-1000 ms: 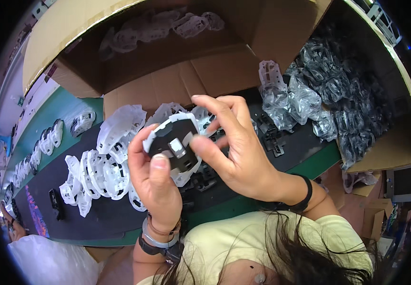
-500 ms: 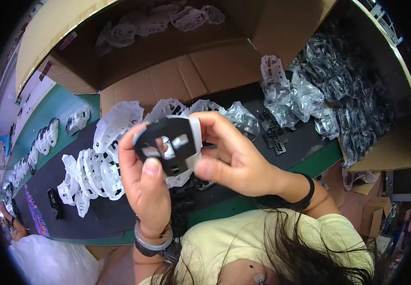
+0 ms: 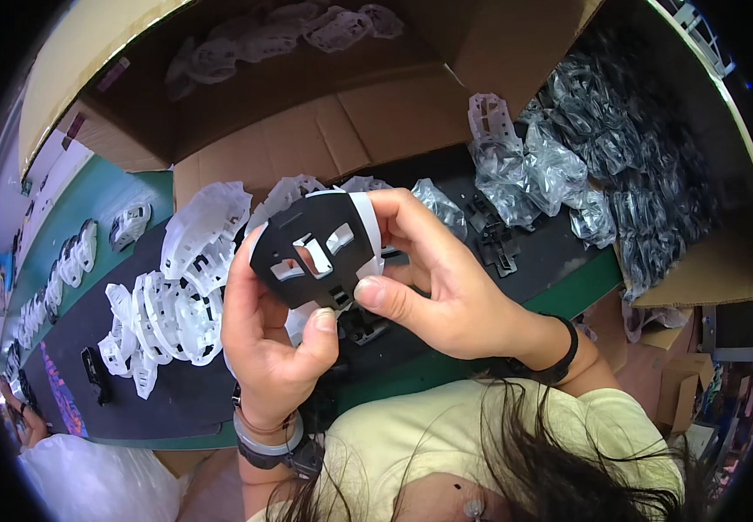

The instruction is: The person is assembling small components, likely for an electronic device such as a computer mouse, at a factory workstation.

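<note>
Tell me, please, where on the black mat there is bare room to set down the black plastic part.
Bare black mat lies below the stacked white plastic frames, left of the left hand. A smaller patch sits below the clear-bagged parts. The strip between the hands and the brown cardboard box is crowded.

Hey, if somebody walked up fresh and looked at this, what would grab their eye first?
First, the black plastic plate with a white part behind it, held up mid-picture between the left hand and the right hand. Next, the heap of white plastic frames on the dark belt to the left. Bagged black parts fill a cardboard box on the right.
</note>
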A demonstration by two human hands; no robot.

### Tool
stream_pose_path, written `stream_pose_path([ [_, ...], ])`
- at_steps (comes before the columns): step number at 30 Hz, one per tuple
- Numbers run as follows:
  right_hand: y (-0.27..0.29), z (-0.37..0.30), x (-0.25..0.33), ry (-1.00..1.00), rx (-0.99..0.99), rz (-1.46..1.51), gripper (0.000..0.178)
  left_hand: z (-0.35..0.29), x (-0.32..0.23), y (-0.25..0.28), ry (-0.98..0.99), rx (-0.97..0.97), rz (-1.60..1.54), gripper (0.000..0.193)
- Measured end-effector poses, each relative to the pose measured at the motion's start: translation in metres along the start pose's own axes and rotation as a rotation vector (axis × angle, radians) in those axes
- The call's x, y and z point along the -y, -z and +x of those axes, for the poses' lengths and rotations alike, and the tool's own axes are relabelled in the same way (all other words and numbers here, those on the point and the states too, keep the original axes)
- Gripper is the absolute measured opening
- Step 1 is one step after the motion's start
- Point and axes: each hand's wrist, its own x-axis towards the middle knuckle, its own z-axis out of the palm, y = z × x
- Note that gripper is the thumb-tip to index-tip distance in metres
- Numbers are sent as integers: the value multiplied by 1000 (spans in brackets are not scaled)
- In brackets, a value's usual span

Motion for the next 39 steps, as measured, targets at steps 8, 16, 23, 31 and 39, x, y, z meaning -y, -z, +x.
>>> stream_pose_path([
  [8,-2,-9,-15,83,-99,-68,45,-1,5,1,-104,91,162,59],
  [16,1,-1,-6,281,32,170,32,5,0,-14,-319,-9,85,44],
  [23,-13,-1,-12,56,-92,196,40,1,-5,-11,-49,-182,47,38],
  [31,75,-14,-29,26,-115,-1158,63,193,48,269,151,135,794,35],
  [39,90,-53,-25,-115,-298,-983,47,160,14,166,-246,-80,1111,26],
])
